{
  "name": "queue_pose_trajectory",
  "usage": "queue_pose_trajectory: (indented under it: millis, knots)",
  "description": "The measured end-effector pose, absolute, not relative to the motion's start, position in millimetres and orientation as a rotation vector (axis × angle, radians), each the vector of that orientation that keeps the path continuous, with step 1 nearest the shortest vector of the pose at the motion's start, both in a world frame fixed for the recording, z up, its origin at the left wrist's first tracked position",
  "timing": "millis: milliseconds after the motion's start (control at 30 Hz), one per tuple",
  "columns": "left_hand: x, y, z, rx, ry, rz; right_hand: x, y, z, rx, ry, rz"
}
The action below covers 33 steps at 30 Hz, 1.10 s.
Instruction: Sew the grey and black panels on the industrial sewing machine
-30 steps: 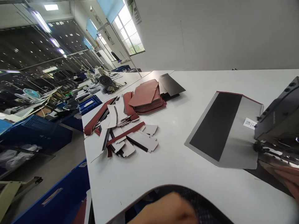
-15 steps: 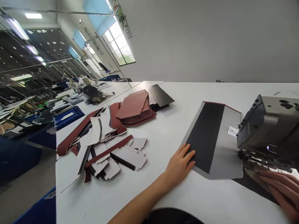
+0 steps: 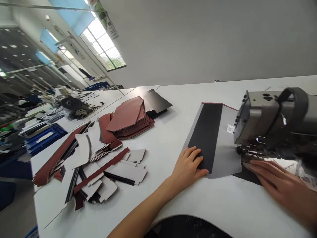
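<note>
My left hand (image 3: 189, 165) lies flat with fingers spread on the near left part of a grey panel (image 3: 225, 158) that carries a wide black strip (image 3: 208, 132). A small white label with a square code (image 3: 230, 128) sits on the panel, beside the head of a sewing machine (image 3: 262, 112). The panel's right side runs under and behind that head. My right hand (image 3: 279, 180) has its fingers stretched out close together just in front of the machine's foot, resting on a dark piece (image 3: 247, 177) that extends from under the panel.
Left of the panel is a stack of reddish-brown panels (image 3: 126, 115) with a dark sheet (image 3: 158, 100) behind it. Loose white, black and reddish offcuts (image 3: 99, 175) spread over the white table (image 3: 160, 145). A blue crate (image 3: 47, 137) stands beyond its left edge.
The view has turned right, so everything appears farther left. My right hand has come closer to the machine's foot. The panel's far right corner is now hidden behind the machine head.
</note>
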<state>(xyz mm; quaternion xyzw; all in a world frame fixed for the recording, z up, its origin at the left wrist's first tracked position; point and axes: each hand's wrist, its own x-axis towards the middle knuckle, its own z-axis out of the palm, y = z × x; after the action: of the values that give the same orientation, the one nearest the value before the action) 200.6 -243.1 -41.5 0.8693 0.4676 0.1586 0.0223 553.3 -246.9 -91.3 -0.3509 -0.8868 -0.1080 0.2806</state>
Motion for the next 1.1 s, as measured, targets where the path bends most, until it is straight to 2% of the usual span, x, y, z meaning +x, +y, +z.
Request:
queue_pose_trajectory:
  millis: [133, 433, 667, 900, 1100]
  knots:
    - [240.5, -228.5, -36.2, 2.731, 1.077, 0.448, 534.0, -240.1, -77.1, -0.910, -2.512, -0.237]
    - [276.3, -219.5, -44.0, 3.154, 0.788, 0.059, 511.2, -225.7, -63.1, -0.907, -2.492, 0.058]
    - [282.6, -214.7, -50.4, 2.957, 1.195, 0.247, 499.7, -228.6, -73.4, -1.130, -2.367, 0.080]
    - [271.0, -208.8, -51.3, 2.835, 0.980, 0.339, 484.6, -225.2, -67.3, -1.390, -2.197, 0.146]
    - [271.1, -201.9, -53.1, 2.875, 0.875, 0.227, 503.3, -236.0, -72.8, -1.233, -2.256, 0.146]
